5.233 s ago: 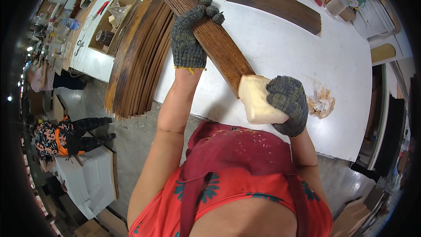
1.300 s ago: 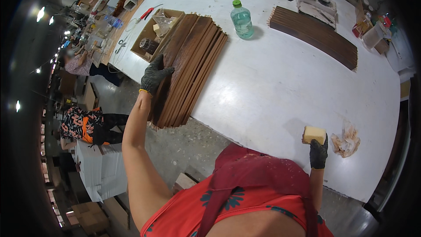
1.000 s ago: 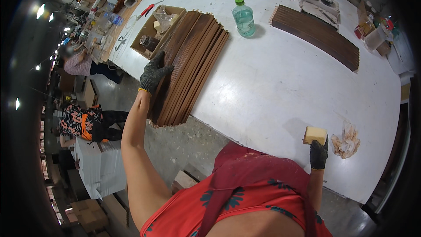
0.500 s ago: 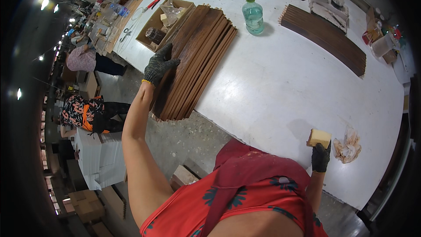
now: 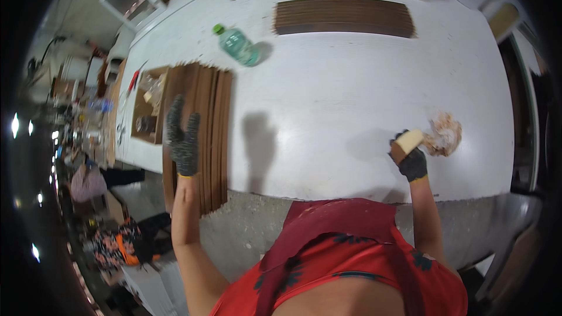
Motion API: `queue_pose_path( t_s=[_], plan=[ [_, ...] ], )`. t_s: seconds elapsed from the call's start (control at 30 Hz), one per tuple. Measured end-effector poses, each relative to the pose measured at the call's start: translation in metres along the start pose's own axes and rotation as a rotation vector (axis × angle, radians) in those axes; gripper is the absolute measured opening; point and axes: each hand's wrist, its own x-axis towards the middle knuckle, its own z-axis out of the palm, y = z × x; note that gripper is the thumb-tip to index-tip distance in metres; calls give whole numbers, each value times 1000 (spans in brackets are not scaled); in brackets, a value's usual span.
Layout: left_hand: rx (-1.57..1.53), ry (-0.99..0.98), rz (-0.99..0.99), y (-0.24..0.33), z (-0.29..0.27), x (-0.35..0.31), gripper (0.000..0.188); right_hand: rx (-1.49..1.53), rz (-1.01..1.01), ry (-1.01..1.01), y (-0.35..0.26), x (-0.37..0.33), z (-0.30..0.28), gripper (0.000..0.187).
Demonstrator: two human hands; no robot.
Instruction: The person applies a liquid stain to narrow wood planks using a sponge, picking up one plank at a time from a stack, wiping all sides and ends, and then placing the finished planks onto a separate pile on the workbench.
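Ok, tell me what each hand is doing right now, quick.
Left gloved hand: open, over stacked brown wooden slats; contact can't be told.
Right gloved hand: closed on a pale-yellow, brown-stained sponge block.

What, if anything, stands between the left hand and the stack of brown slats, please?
Nothing visible: the gloved left hand lies over the stack of brown slats, though contact is unclear. The open box sits to the stack's left, out of the way.
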Motion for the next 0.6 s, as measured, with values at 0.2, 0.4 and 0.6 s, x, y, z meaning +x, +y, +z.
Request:
queue_pose_path(
  t_s=[0.2, 0.4, 0.6],
  plan=[
    [109, -391, 336, 34, 223, 38, 65, -415, -5, -40, 17, 12, 33, 69],
    [406, -512, 503, 23, 387, 87, 81, -710, 25, -74, 18, 13, 43, 53],
    [594, -424, 556, 17, 441, 126, 99, -838, -32, -51, 16, 12, 43, 63]
  ],
)
